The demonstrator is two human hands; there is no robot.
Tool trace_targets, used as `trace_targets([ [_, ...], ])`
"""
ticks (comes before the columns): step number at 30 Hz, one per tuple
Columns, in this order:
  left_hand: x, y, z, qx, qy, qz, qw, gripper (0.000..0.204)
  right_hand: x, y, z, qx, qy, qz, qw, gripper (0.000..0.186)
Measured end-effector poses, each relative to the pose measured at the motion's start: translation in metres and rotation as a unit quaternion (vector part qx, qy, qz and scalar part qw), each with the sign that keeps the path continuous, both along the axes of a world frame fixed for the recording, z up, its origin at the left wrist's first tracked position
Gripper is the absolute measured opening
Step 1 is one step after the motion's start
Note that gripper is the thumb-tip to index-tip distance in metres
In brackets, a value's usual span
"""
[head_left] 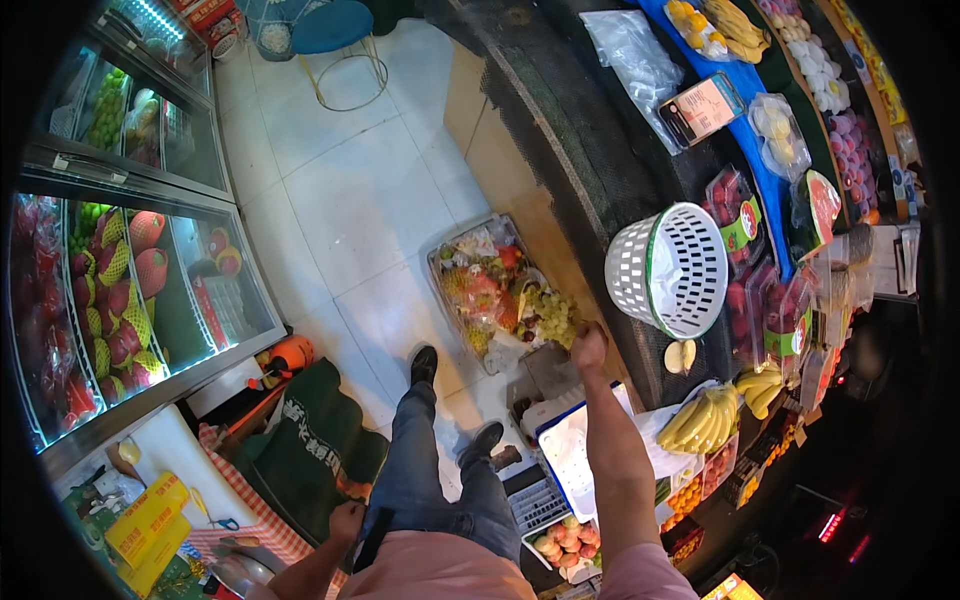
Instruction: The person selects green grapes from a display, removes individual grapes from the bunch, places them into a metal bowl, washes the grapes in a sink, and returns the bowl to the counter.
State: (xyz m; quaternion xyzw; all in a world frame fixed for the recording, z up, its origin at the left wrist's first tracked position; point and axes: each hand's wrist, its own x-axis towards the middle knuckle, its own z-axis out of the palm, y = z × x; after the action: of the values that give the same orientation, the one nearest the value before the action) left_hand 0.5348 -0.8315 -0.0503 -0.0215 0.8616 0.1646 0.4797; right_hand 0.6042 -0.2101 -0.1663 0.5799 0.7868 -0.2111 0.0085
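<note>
My right hand (589,350) reaches down with fingers closed on a bunch of green grapes (548,312) at the right end of a plastic crate (434,262). The crate sits on the tiled floor and holds mixed fruit and crumpled wrapping, including reddish fruit (490,300). My left hand (346,521) hangs by my left hip, fingers curled; what it holds, if anything, is hidden. Just right of the grapes, a white slotted basket (635,262) stands on the dark display counter (560,110).
Lit glass fridges (150,370) line the left, above a cutting board (175,450) and green cloth (315,430). A blue stool (328,30) stands ahead. Bananas (690,430), packed fruit (745,225), a phone (700,110) and a white tray (570,465) lie along the right.
</note>
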Motion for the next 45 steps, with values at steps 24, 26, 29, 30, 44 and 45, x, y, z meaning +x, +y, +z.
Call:
trace_targets([
  [24, -0.038, 0.006, -0.043, 0.116, 0.002, -0.048, 0.992, 0.025, 0.014, -0.065, 0.143, -0.023, 0.094, -0.030, 0.995, 0.020],
  [26, -0.046, 0.019, -0.048, 0.088, -0.099, 0.086, 0.987, 0.023, 0.015, -0.075, 0.188, -0.028, 0.130, -0.027, 0.991, 0.020],
  [29, -0.058, 0.060, -0.038, 0.159, -0.022, 0.055, 0.986, 0.022, 0.021, -0.085, 0.266, -0.031, 0.158, 0.002, 0.987, 0.019],
  [30, -0.064, 0.078, -0.030, 0.170, -0.022, 0.038, 0.984, 0.021, 0.025, -0.088, 0.295, -0.028, 0.169, 0.020, 0.985, 0.018],
  [44, -0.012, 0.330, 0.268, 0.613, 0.081, -0.102, 0.780, 0.015, 0.103, -0.137, 0.613, 0.085, 0.244, 0.183, 0.948, 0.014],
  [45, -0.007, 0.335, 0.291, 0.633, 0.105, -0.121, 0.758, 0.015, 0.110, -0.142, 0.629, 0.093, 0.246, 0.193, 0.945, 0.015],
])
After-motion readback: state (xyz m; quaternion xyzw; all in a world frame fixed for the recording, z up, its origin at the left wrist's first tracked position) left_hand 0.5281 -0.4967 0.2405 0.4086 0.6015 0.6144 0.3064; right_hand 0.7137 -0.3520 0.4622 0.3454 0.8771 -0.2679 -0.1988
